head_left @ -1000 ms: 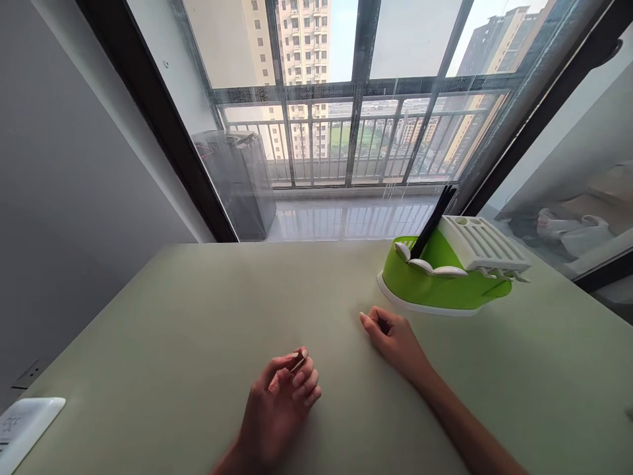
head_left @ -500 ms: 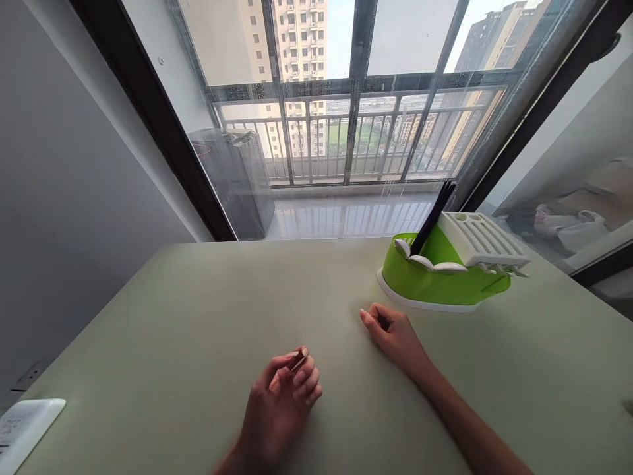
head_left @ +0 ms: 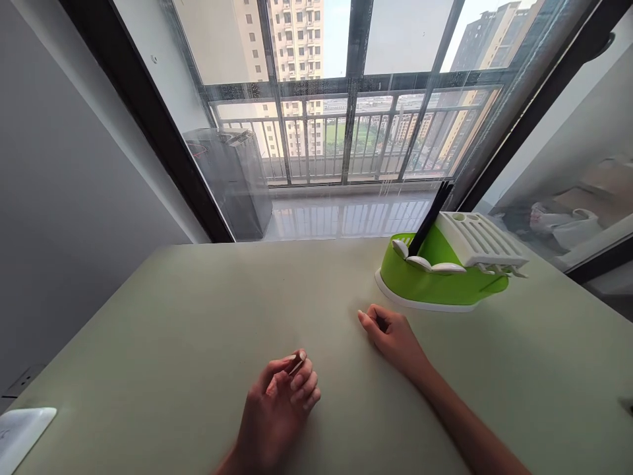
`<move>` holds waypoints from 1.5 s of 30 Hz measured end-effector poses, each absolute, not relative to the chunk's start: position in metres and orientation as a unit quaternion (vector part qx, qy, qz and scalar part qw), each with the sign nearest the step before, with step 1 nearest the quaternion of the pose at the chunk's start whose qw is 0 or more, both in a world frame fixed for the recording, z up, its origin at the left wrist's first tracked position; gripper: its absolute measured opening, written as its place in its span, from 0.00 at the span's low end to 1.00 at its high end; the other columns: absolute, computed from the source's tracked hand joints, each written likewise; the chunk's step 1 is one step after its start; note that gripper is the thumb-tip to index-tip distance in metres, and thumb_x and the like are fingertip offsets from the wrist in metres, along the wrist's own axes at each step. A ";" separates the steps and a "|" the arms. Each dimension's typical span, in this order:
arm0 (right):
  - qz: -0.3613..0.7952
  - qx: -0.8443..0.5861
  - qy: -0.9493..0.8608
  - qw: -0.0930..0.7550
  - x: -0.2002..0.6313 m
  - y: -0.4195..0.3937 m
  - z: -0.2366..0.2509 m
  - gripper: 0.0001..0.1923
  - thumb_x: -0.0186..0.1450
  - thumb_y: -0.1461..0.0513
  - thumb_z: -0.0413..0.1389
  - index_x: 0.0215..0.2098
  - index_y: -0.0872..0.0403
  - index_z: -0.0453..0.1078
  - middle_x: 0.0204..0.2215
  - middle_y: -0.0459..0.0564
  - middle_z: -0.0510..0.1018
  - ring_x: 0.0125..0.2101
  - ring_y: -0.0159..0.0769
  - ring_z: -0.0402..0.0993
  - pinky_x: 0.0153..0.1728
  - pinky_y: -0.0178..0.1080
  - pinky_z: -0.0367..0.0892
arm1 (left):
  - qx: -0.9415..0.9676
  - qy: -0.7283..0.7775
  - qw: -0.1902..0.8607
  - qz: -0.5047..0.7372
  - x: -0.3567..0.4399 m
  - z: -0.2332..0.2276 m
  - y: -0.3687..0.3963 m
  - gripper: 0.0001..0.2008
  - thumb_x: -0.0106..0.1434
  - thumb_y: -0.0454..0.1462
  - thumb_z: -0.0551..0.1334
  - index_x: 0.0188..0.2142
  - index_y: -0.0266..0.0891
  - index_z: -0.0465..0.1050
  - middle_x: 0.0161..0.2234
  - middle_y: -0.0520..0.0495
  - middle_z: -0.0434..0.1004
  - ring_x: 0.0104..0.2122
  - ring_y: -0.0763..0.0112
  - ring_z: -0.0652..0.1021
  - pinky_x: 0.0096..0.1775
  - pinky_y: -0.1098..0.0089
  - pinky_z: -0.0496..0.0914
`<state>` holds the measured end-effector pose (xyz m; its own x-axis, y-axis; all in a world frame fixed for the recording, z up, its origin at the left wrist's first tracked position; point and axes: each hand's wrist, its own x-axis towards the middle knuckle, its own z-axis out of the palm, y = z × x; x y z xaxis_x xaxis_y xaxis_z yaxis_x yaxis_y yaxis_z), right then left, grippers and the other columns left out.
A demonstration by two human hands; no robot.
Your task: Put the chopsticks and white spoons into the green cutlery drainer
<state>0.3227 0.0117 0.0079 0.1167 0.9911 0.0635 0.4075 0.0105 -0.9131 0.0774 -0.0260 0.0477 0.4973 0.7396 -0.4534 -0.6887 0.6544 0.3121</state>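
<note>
My left hand lies palm up above the pale green table, fingers curled in and the thumb and index tips close together; I see nothing between them. Farther forward to the right, my right hand rests on its side on the table in a loose fist, the thumb against the index finger, with no object visible in it. Just beyond the right hand, not touching it, stands a green and white boat-shaped utensil holder. Several black sticks, like chopsticks, lean upright in its left compartment.
The holder's white slotted top has small hooks on its right side. A white object, cut off by the frame, lies at the table's left edge. Beyond the far edge is a glass window with a balcony railing. A grey wall borders the left.
The view has shifted slightly, so the white object at the left edge shows less. Both hands keep the same pose and place on the table.
</note>
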 end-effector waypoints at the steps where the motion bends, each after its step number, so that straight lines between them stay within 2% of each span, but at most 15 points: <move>1: 0.343 -0.614 -0.569 0.425 0.323 0.012 0.008 0.24 0.67 0.46 0.52 0.23 0.49 0.52 0.19 0.39 0.55 0.22 0.30 0.52 0.25 0.36 0.50 | 0.044 0.285 0.863 0.414 0.078 0.049 -0.026 0.06 0.61 0.35 0.68 0.32 0.33 0.75 0.24 0.56 0.56 0.24 0.77 0.60 0.30 0.70 0.61; 35: 0.337 -0.620 -0.574 0.416 0.322 0.011 0.012 0.25 0.67 0.44 0.52 0.22 0.49 0.52 0.19 0.40 0.55 0.22 0.31 0.53 0.24 0.35 0.50 | 0.063 0.270 0.866 0.416 0.077 0.045 -0.025 0.06 0.65 0.36 0.64 0.33 0.33 0.74 0.25 0.55 0.57 0.24 0.77 0.60 0.31 0.70 0.61; 45: 0.339 -0.620 -0.572 0.415 0.322 0.010 0.012 0.25 0.68 0.44 0.52 0.22 0.49 0.52 0.19 0.40 0.55 0.22 0.31 0.53 0.24 0.35 0.51 | 0.061 0.287 0.861 0.415 0.080 0.051 -0.026 0.07 0.62 0.36 0.67 0.32 0.33 0.73 0.25 0.56 0.56 0.24 0.78 0.59 0.30 0.71 0.60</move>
